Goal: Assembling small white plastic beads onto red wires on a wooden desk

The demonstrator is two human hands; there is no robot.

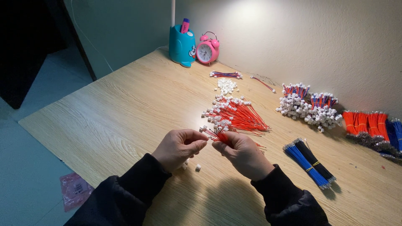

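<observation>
Wooden tabletop [125, 109] carries both hands: right hand [243, 152] pinches red wires [220, 136], left hand [178, 148] fingers pinching their tip.

Taking the pile of red wires [236, 117] as landmark: left of it the tabletop [125, 113] lies bare out to its edge, open for a hand. Behind it sit white connectors [227, 86], then a pink alarm clock [207, 48] and a teal holder [182, 47]. Right of it white-plug bundles [310, 109], blue and black wire bundles [310, 162] and orange bundles [366, 124] crowd the way.
</observation>
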